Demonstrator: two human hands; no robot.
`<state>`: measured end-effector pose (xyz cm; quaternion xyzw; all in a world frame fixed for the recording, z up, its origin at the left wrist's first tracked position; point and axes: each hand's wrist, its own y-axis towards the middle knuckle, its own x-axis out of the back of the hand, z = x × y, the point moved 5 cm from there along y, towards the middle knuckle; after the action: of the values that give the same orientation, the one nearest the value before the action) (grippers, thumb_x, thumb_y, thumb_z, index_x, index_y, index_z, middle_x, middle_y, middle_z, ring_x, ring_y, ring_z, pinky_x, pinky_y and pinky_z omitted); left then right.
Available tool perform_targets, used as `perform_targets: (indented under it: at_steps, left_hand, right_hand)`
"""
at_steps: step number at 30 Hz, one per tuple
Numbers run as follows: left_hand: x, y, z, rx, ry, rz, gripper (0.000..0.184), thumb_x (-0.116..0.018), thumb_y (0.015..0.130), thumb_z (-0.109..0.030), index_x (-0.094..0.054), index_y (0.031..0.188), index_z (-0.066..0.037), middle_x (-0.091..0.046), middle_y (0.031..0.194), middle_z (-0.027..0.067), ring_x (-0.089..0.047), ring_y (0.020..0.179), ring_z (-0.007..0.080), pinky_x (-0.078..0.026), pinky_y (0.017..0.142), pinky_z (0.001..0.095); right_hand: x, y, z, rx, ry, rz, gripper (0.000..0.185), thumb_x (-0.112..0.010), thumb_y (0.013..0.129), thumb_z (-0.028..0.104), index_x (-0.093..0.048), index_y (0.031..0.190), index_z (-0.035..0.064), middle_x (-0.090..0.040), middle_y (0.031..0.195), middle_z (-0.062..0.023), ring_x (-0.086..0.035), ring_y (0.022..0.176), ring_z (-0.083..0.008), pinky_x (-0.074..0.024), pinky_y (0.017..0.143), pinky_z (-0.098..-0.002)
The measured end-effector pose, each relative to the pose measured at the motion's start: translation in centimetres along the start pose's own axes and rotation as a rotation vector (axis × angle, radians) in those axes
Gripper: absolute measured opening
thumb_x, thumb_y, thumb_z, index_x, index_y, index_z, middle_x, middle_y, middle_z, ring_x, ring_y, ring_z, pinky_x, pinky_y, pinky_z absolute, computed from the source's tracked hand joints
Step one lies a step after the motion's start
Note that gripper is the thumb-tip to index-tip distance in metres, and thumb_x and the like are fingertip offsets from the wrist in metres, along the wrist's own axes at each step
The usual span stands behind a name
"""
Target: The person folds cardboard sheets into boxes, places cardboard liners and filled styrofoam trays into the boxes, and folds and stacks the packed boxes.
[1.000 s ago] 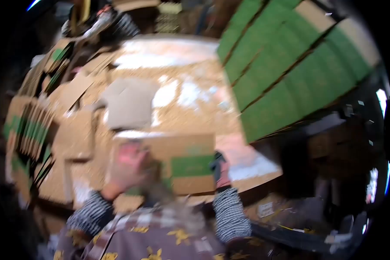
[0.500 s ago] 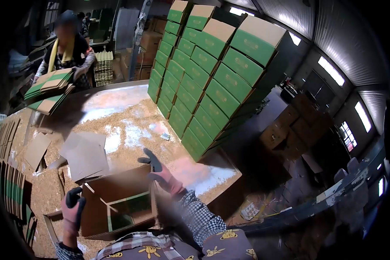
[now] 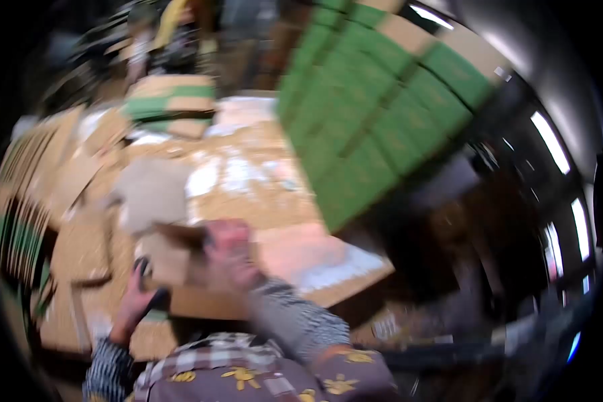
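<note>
An open cardboard box [image 3: 201, 303] is in front of me at the table's near edge, tilted and blurred by motion. My right hand [image 3: 231, 251], in a pink glove with dark fingers, is closed on the box's upper edge at a flap. My left hand [image 3: 135, 298], gloved alike, is just left of the box with thumb and forefinger spread apart. Whether it touches the box I cannot tell. A grey-brown cardboard sheet [image 3: 151, 194] lies on the table beyond the box.
Green and brown boxes [image 3: 375, 114] form a tall stack at the back right. Flattened cartons [image 3: 171, 100] are piled at the far side near a blurred person [image 3: 174, 33]. More folded cardboard [image 3: 20, 228] stands at left. Sawdust-like bits [image 3: 261, 201] cover the table.
The box has turned and tilted, so its inside no longer shows. My right hand has gone from spread to closed on its edge. The far pile of flattened cartons now rests on the table.
</note>
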<state>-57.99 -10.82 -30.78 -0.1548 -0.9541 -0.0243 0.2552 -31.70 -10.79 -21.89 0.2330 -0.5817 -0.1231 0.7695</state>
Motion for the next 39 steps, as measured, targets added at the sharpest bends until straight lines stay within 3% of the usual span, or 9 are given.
perform_targets:
  at_steps: [4, 5, 7, 12, 21, 26, 29, 35, 39]
  left_hand:
    - [-2.6, -0.9, 2.8, 0.371, -0.685, 0.095, 0.078, -0.066, 0.087, -0.034, -0.026, 0.147, -0.007, -0.052, 0.129, 0.0231, -0.051, 0.119, 0.0301, -0.041, 0.101, 0.0399]
    - [-2.3, -1.9, 4.2, -0.241, -0.031, -0.094, 0.062, -0.049, 0.097, -0.04, -0.028, 0.149, -0.012, -0.048, 0.136, 0.0179, -0.048, 0.124, 0.0256, -0.036, 0.106, 0.0369]
    - [-5.1, -1.7, 7.9, 0.516, -0.324, 0.1, 0.049, -0.036, 0.1, -0.031, -0.035, 0.146, -0.013, -0.027, 0.153, 0.0175, -0.024, 0.142, 0.0257, -0.022, 0.115, 0.0346]
    - [4.1, 1.9, -6.3, -0.222, -0.566, -0.367, 0.051, -0.064, 0.089, -0.032, -0.053, 0.133, -0.008, -0.057, 0.119, 0.0101, -0.055, 0.109, 0.0197, -0.043, 0.094, 0.0311]
    - [-10.1, 1.5, -8.6, -0.731, 0.434, 0.365, 0.037, -0.069, 0.066, -0.022, -0.065, 0.103, -0.021, -0.06, 0.1, 0.0013, -0.058, 0.097, 0.0236, -0.046, 0.08, 0.0388]
    - [11.3, -0.8, 7.7, 0.324, -0.513, -1.165, 0.062, -0.069, 0.085, -0.027, -0.044, 0.139, -0.011, -0.044, 0.137, 0.02, -0.043, 0.128, 0.028, -0.045, 0.099, 0.0387]
    - [12.8, -2.2, 23.1, 1.337, -0.184, -1.076, 0.091, -0.072, 0.079, -0.048, -0.026, 0.149, -0.013, -0.025, 0.148, 0.025, -0.023, 0.138, 0.0405, -0.022, 0.114, 0.0449]
    - [11.8, 2.9, 26.7, 0.289, -0.856, -1.613, 0.078, -0.071, 0.083, -0.017, -0.028, 0.148, -0.014, -0.048, 0.133, 0.0117, -0.046, 0.121, 0.026, -0.038, 0.101, 0.0346]
    - [15.6, -1.2, 19.7, 0.232, -1.194, -1.141, 0.058, -0.064, 0.084, -0.012, -0.042, 0.137, -0.007, -0.057, 0.119, 0.0114, -0.056, 0.108, 0.0251, -0.046, 0.095, 0.0358]
  right_hand:
    - [-1.0, -7.1, 3.6, 0.256, 0.112, 0.528, 0.11, -0.078, 0.054, 0.057, -0.037, 0.138, -0.0003, -0.038, 0.142, -0.0212, -0.031, 0.135, -0.0384, -0.0178, 0.11, -0.0577]
    - [-2.1, -9.1, 3.4, 0.347, 0.025, 0.607, 0.117, -0.079, 0.053, 0.058, -0.031, 0.142, -0.0016, -0.032, 0.146, -0.0226, -0.024, 0.139, -0.0388, -0.0124, 0.113, -0.0562]
    - [-1.7, -9.1, 0.5, 0.209, 0.077, 0.451, 0.117, -0.081, 0.054, 0.054, -0.029, 0.143, -0.002, -0.03, 0.147, -0.0229, -0.024, 0.138, -0.0406, -0.0122, 0.114, -0.057]
    - [-3.0, -10.5, -0.8, -0.207, 0.43, 0.287, 0.097, -0.075, 0.071, 0.038, -0.025, 0.146, 0.0003, -0.029, 0.148, -0.0232, -0.028, 0.136, -0.0424, -0.0204, 0.114, -0.0512]
    - [-8.9, -5.6, -2.6, -0.754, 1.132, 0.495, 0.057, -0.058, 0.085, 0.011, -0.044, 0.139, 0.001, -0.053, 0.13, -0.0152, -0.046, 0.12, -0.0211, -0.0349, 0.104, -0.0352]
    - [-8.8, -7.5, -0.1, -0.568, 0.621, 0.441, 0.062, -0.041, 0.071, -0.01, -0.048, 0.132, -0.0034, -0.053, 0.13, -0.0184, -0.047, 0.125, -0.0293, -0.0329, 0.107, -0.0359]
    - [-8.6, -6.1, 1.4, -0.6, 0.603, 0.475, 0.062, -0.041, 0.07, -0.011, -0.048, 0.131, -0.0048, -0.053, 0.131, -0.0184, -0.048, 0.124, -0.0296, -0.0323, 0.108, -0.0362]
    - [-9.0, -6.0, 0.8, -0.558, 0.539, 0.496, 0.064, -0.044, 0.07, -0.012, -0.049, 0.133, -0.0004, -0.053, 0.131, -0.0184, -0.05, 0.122, -0.0309, -0.0344, 0.106, -0.0363]
    - [-6.0, -5.0, -2.2, -0.598, 0.542, 0.462, 0.067, -0.043, 0.069, -0.014, -0.048, 0.134, -0.0002, -0.053, 0.131, -0.0142, -0.05, 0.121, -0.0263, -0.0367, 0.104, -0.0331]
